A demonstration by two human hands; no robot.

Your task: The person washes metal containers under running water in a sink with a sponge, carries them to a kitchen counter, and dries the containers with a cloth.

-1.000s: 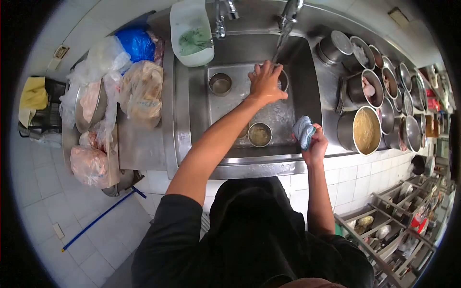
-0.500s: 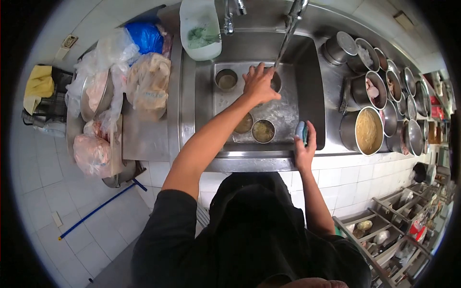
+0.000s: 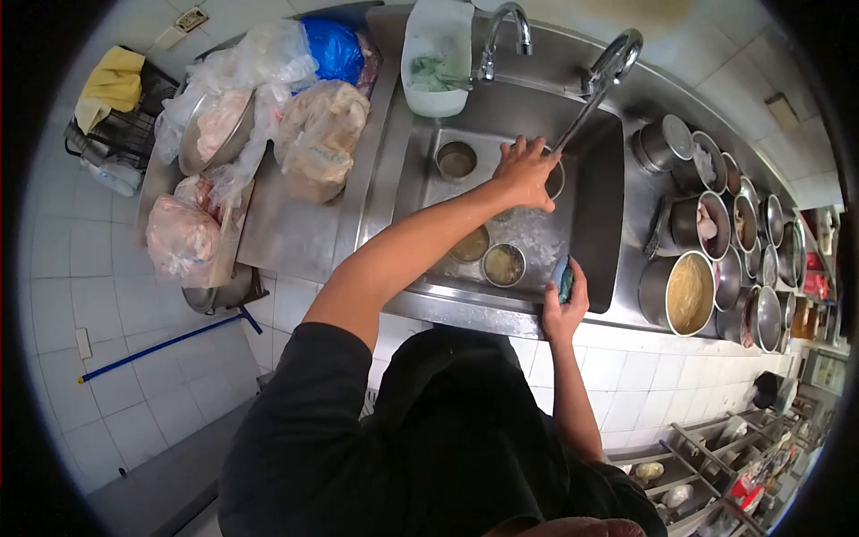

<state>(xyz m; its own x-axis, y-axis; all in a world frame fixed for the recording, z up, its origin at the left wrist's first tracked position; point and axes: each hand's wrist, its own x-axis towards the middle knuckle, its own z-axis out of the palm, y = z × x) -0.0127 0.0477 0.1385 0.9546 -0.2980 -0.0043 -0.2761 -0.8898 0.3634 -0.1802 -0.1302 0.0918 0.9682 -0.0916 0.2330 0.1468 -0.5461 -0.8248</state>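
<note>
My left hand (image 3: 526,173) reaches across the sink (image 3: 597,206) with its fingers spread, at a round metal container (image 3: 557,176) below the long tap. The hand hides part of that container, and I cannot tell how firmly it touches it. At the sink's front edge, my right hand (image 3: 565,309) is closed around a blue-green sponge (image 3: 563,277). Other round metal containers stand in the sink: one at the back left (image 3: 456,161), one at the front (image 3: 504,265) with yellowish liquid, and another beside it (image 3: 472,243), partly behind my left forearm.
Two taps rise at the back, one long-spouted (image 3: 617,58) and one smaller (image 3: 507,36). A white tub (image 3: 437,98) with green stuff stands back left. Bagged food (image 3: 322,139) lies on the left counter. Several metal pots (image 3: 658,291) crowd the right counter. A blue-handled squeegee (image 3: 161,347) lies on the floor.
My view has turned, so the sink and counters appear shifted and tilted. My left hand stays at the container under the tap, and my right hand still holds the sponge near the front edge.
</note>
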